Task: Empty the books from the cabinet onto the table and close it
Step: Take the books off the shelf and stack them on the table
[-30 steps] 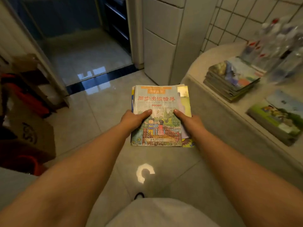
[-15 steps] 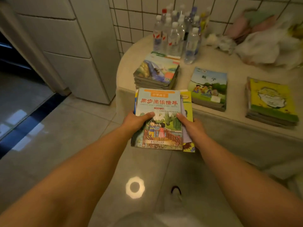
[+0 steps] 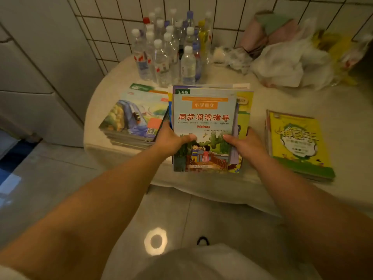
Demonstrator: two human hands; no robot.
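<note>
I hold a stack of books (image 3: pixel 205 116) with a light blue cover and red characters on top, over the middle of the round table (image 3: pixel 292 100). My left hand (image 3: pixel 171 141) grips its left edge, thumb on the cover. My right hand (image 3: pixel 245 145) grips the right edge the same way. The stack covers the pile that lay in the middle of the table; I cannot tell whether it rests on it. A pile with a waterfall cover (image 3: pixel 134 118) lies to the left, a yellow-covered pile (image 3: pixel 296 142) to the right. The cabinet is out of view.
Several plastic water bottles (image 3: pixel 171 49) stand at the back of the table against the tiled wall. Crumpled plastic bags (image 3: pixel 286 61) and cloth lie at the back right. A white appliance (image 3: pixel 40 77) stands to the left. Tiled floor lies below.
I turned to face the table and carried the stack forward, from above the floor to over the table's middle pile. Both hands keep the same grip.
</note>
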